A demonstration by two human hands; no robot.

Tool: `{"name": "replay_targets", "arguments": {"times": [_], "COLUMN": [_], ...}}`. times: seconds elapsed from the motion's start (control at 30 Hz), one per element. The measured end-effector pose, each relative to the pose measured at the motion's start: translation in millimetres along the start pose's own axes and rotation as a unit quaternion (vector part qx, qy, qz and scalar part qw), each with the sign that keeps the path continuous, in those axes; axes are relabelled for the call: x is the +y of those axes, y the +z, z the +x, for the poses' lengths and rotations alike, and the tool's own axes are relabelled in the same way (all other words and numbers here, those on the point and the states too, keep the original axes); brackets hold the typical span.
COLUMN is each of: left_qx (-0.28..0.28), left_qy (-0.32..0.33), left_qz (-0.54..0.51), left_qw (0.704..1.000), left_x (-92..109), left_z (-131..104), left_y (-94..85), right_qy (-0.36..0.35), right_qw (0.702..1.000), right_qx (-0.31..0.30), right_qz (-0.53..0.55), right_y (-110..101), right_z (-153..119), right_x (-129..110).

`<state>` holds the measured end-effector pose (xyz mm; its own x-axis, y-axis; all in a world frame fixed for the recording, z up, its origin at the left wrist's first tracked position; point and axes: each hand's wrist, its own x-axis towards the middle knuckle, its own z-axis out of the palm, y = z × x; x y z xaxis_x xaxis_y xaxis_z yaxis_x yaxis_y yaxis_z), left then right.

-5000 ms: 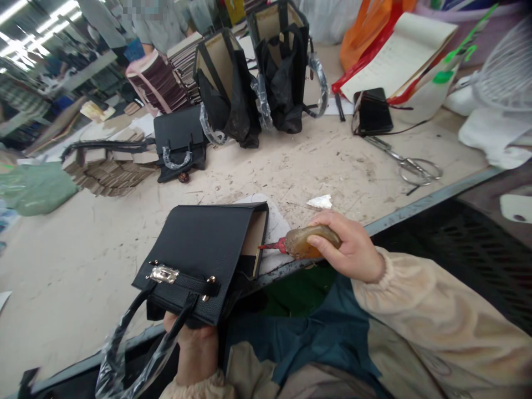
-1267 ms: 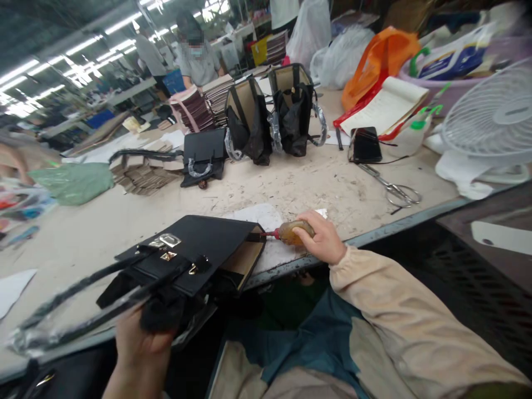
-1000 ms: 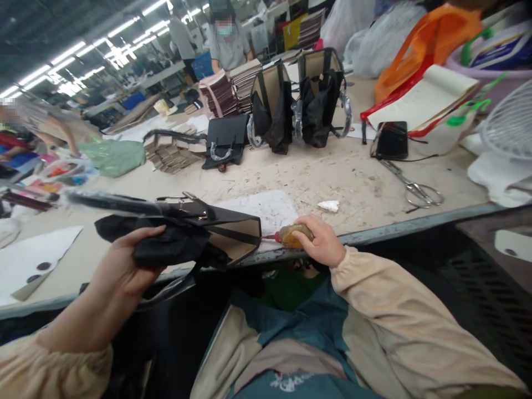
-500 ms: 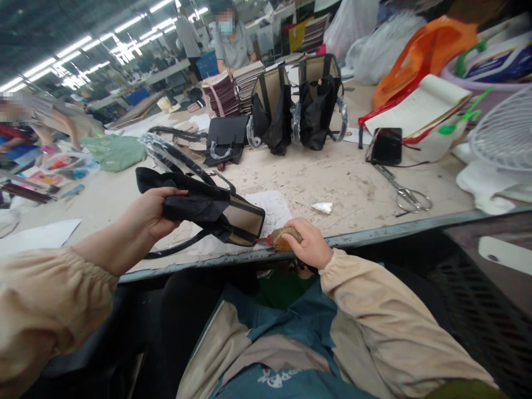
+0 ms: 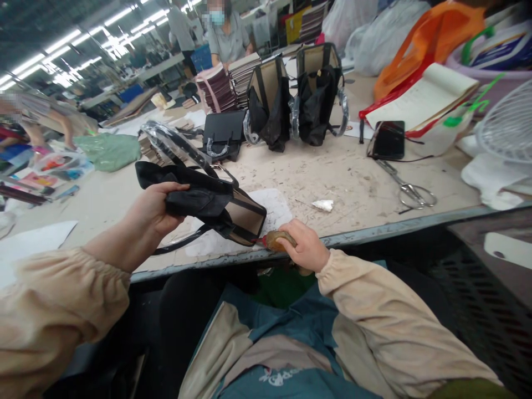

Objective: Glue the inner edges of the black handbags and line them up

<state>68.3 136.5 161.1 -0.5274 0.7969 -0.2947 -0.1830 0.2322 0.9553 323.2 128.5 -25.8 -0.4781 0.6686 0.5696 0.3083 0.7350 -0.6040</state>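
My left hand point(image 5: 154, 209) grips a black handbag point(image 5: 208, 199) by its soft black lining and holds it on its side above the table's front edge. Its tan inner panel faces me and its plastic-wrapped handles point(image 5: 174, 144) stick up to the left. My right hand point(image 5: 303, 244) is closed around an amber squeeze bottle point(image 5: 276, 239) with a red nozzle. The nozzle tip touches the bag's lower right corner, over a white sheet of paper point(image 5: 270, 208).
Two upright open bags point(image 5: 291, 94) and a flat black bag point(image 5: 222, 133) stand further back. Scissors point(image 5: 409, 191), a phone point(image 5: 388, 139), a notebook point(image 5: 419, 97) and a white fan point(image 5: 507, 124) lie to the right. A green bag point(image 5: 108, 151) is at the left. A person works behind stacked pieces point(image 5: 218, 86).
My left hand has turned the bag from lying flat to on its side, raised it and regripped it by the lining. My right hand stays at the bag's corner with the bottle.
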Motion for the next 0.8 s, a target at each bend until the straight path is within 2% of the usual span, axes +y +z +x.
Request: {"name": "replay_targets", "arguments": {"times": [0.3,0.53,0.8], "left_qx": [-0.055,0.008,0.001], "left_qy": [-0.005,-0.041,-0.021], "left_qz": [-0.041,-0.047,-0.05], "left_qw": [0.998,0.998,0.999], "left_x": [2.6,5.1,3.7], "left_z": [4.2,10.1,12.1], "left_y": [6.5,14.8,20.4], "right_qy": [-0.035,-0.067,-0.092], "right_qw": [0.998,0.997,0.992], "right_qx": [0.016,-0.03,-0.015], "right_qz": [-0.04,-0.033,-0.08], "right_y": [-8.1,-5.5,-10.3], "right_z": [-3.0,-5.4,-5.5], "right_x": [-3.2,-5.8,-6.6]}}
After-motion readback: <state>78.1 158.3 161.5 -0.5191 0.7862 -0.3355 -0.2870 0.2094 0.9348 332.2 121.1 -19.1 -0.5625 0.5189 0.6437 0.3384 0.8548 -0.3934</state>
